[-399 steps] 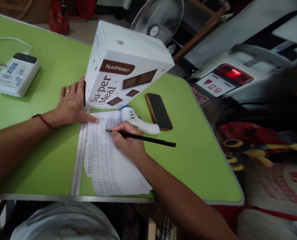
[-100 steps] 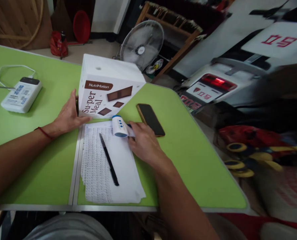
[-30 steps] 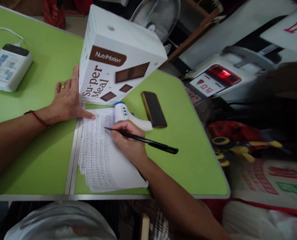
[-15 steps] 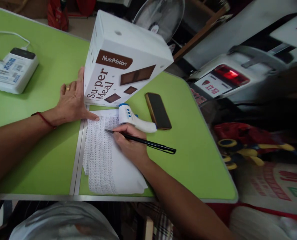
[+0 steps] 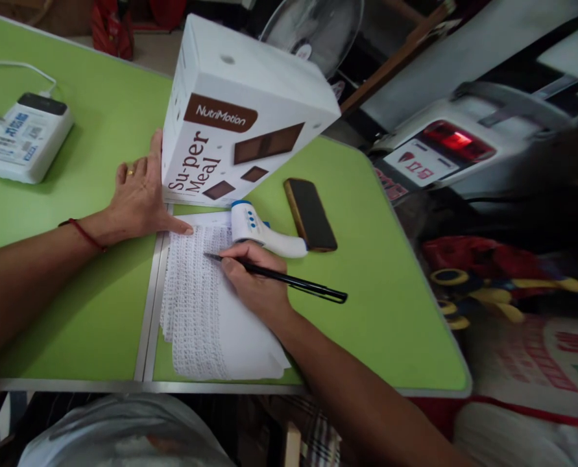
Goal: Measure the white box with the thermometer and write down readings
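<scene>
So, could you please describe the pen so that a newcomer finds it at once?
On the green table, find the white NutriMotion box. On its near side lie written sheets, partly under the right hand. The pen is in that hand: slim, black, unlike the white infrared thermometer beside it.

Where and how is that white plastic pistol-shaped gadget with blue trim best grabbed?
Probably by its slim, curved white handle, coming down from above: it lies sideways, the handle narrower than the blue-topped head. The right hand is close on the near side, and the rectangular brown-edged dark phone lies by the handle's tip.
</scene>
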`<state>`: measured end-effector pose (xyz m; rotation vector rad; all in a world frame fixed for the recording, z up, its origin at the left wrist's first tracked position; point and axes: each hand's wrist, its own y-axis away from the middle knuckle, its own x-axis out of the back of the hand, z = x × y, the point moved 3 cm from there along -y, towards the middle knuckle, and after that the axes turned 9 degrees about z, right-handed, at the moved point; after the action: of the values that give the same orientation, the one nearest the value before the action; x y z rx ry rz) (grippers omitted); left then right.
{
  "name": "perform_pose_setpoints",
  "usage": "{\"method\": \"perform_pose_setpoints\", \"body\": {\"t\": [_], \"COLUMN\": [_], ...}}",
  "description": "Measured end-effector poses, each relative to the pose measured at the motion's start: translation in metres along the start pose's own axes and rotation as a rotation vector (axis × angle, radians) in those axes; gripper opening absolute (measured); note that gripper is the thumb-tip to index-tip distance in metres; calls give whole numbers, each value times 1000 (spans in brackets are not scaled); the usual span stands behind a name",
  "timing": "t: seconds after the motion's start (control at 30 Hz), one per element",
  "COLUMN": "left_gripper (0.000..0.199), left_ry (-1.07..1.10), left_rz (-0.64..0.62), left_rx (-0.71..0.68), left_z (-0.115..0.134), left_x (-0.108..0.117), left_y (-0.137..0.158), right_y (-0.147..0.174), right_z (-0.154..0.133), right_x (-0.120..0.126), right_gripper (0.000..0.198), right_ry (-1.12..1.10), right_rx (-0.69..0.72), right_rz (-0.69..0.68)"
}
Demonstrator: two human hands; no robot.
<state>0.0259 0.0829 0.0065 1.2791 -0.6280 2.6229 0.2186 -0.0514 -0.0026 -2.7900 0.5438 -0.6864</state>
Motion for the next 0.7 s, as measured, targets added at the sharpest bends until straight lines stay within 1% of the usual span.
{"method": "perform_pose_setpoints", "body": {"t": [0.07, 0.27, 0.37, 0.6, 0.7], "left_gripper": [171, 172, 173, 170, 175], "left_ry": [13, -15, -9, -17, -23], "left_rz": [1, -42, -35, -25, -13], "left_rx": [-12, 45, 37, 6, 9], "left_z": [-1, 5, 5, -1, 0], "left_x": [-1, 2, 3, -2, -1], "left_y": [0, 1, 1, -2, -2], "right_y": [0, -1, -1, 0, 1], "right_z": [0, 1, 2, 3, 2], "right_x": [0, 0, 0, -1, -1], "right_gripper": [9, 9, 9, 8, 8], "right_ry": [8, 4, -5, 24, 2], "right_rx": [-11, -5, -18, 4, 18], "right_rz": [9, 16, 33, 49, 43]}}
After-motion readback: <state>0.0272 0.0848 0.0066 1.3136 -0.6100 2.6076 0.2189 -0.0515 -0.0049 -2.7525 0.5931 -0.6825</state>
